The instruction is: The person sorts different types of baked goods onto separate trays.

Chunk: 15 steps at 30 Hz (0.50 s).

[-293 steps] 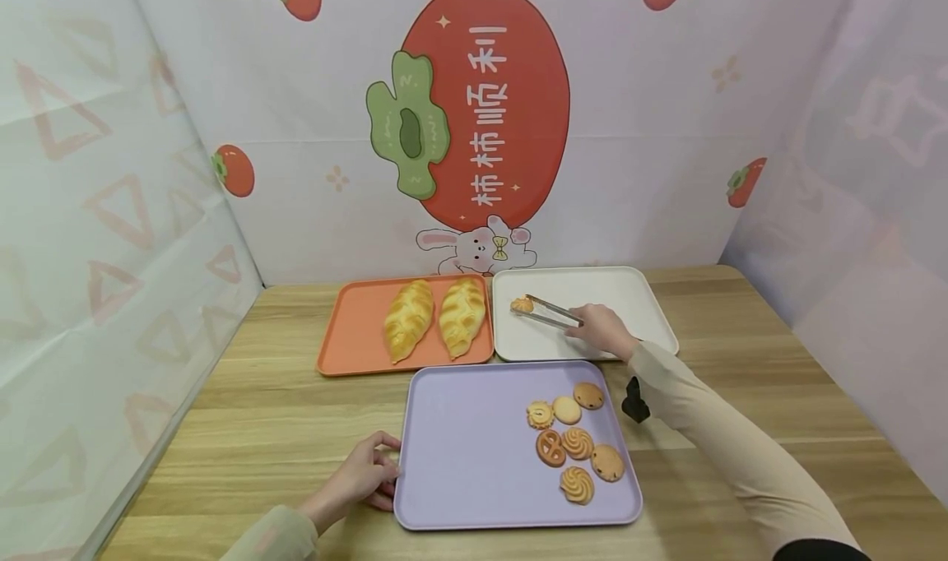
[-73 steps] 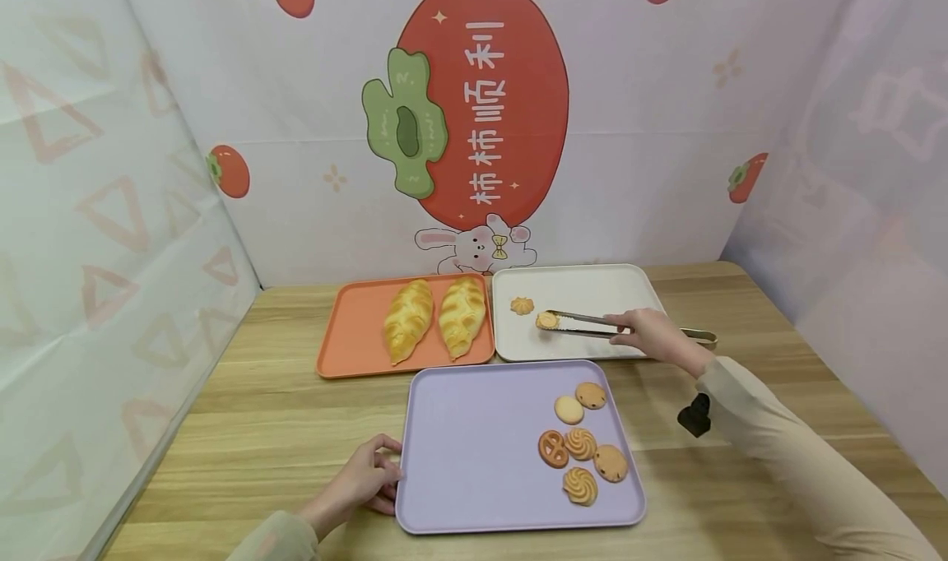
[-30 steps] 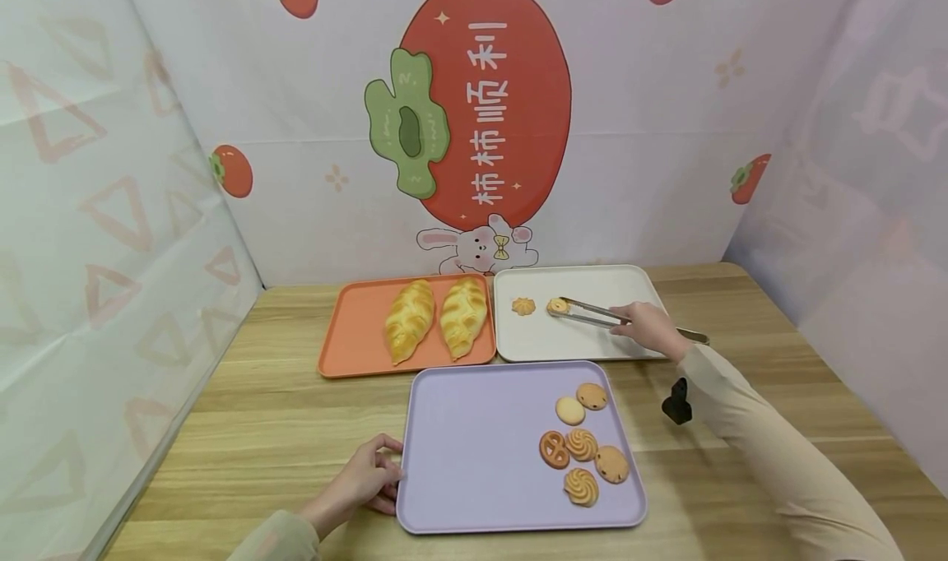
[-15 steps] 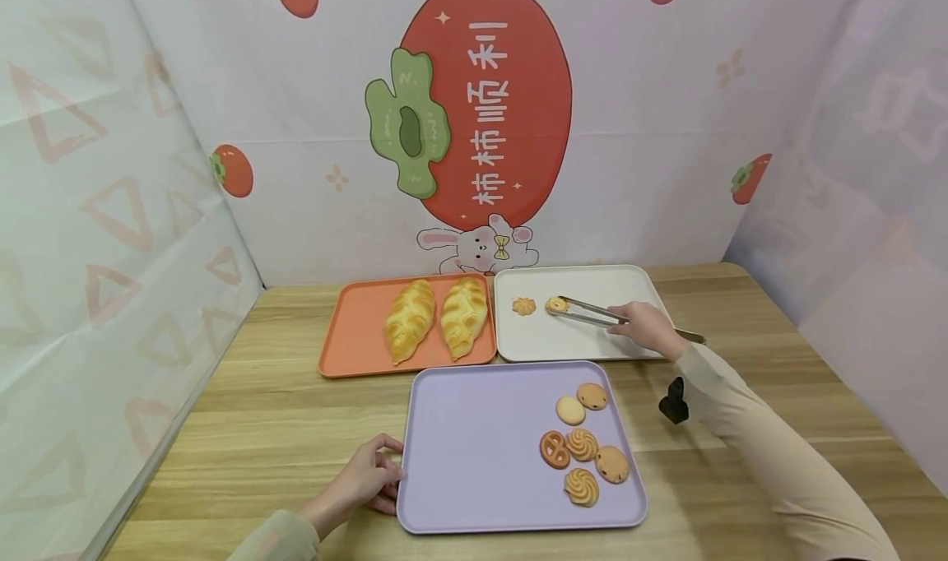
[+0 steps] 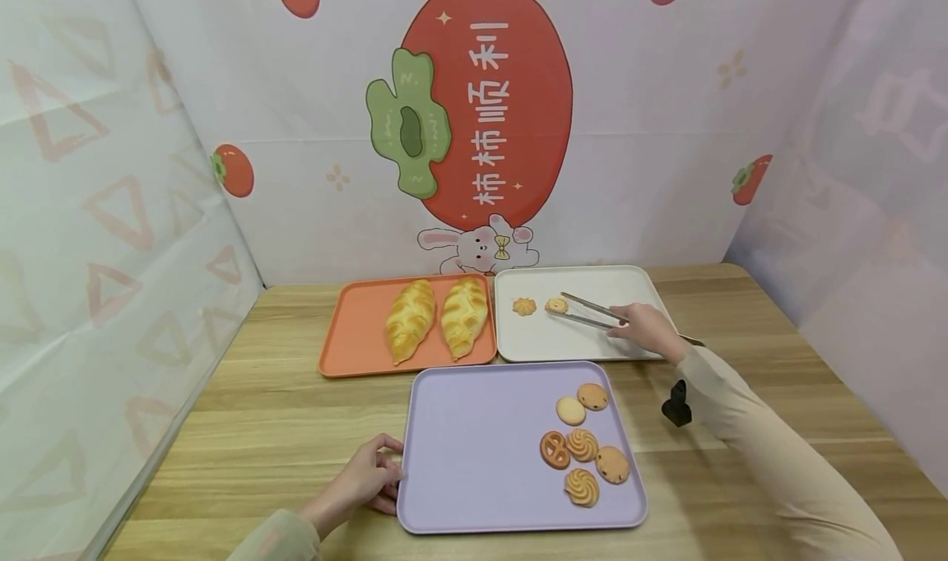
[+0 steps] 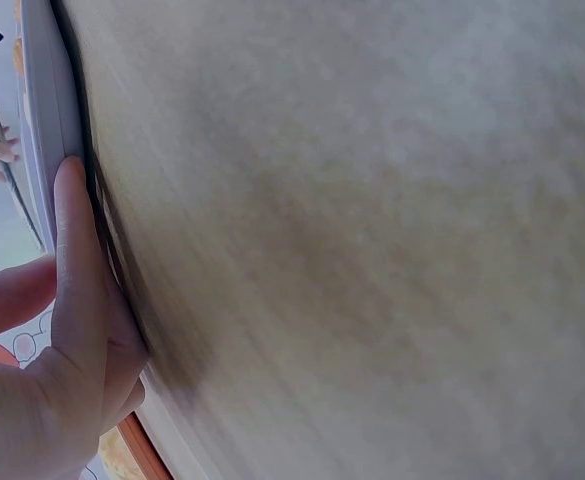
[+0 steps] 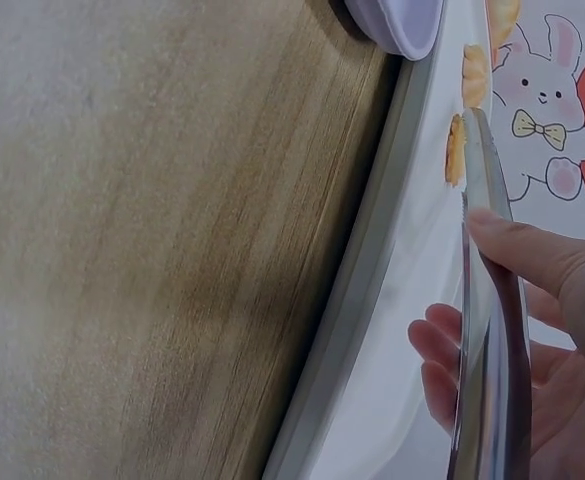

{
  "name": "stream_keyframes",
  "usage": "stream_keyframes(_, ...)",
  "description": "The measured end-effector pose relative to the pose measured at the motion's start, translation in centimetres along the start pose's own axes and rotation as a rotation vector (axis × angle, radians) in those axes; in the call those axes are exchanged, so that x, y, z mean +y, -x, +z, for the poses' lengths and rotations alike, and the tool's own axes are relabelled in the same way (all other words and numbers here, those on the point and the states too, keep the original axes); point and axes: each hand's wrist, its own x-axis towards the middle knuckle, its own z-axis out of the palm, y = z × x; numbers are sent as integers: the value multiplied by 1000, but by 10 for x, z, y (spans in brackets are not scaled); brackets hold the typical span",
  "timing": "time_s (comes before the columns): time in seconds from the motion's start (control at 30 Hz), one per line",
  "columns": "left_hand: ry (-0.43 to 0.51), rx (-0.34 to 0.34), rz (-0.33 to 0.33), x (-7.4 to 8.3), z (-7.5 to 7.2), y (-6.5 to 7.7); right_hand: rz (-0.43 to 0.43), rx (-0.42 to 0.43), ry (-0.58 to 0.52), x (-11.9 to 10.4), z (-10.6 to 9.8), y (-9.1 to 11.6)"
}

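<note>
My right hand (image 5: 646,328) grips metal tongs (image 5: 588,321) over the white tray (image 5: 611,277). Their arms stand spread around a small round cookie (image 5: 556,305) that lies on the tray; the upper tip is clear of it. Left of it lies a flower-shaped cookie (image 5: 524,307). In the right wrist view, the thumb presses the tongs (image 7: 490,340) from one side, fingers behind them. My left hand (image 5: 364,475) rests against the left edge of the purple tray (image 5: 474,446). The left wrist view has one finger (image 6: 75,230) lying nearly straight against that tray's side.
Several cookies (image 5: 582,445), one pretzel-shaped (image 5: 554,449), lie on the purple tray's right side. An orange tray (image 5: 354,326) at the back left holds two loaves of bread (image 5: 411,321). Behind the wooden table (image 5: 274,429) hangs a printed cloth (image 5: 629,133).
Since the first frame, the right hand has carried the round cookie by tongs from the purple tray to the white one. Just now the tongs have spread, releasing it. The left hand stays put.
</note>
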Motion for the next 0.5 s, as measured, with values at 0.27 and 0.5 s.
stream_keyframes(0.27,-3,2,5,-1,0,-1,5,-2,-1,-4,-2,2)
stream_keyframes(0.5,4,3,-1,-2,0,-1,2,-19,-7,-10,-7,10)
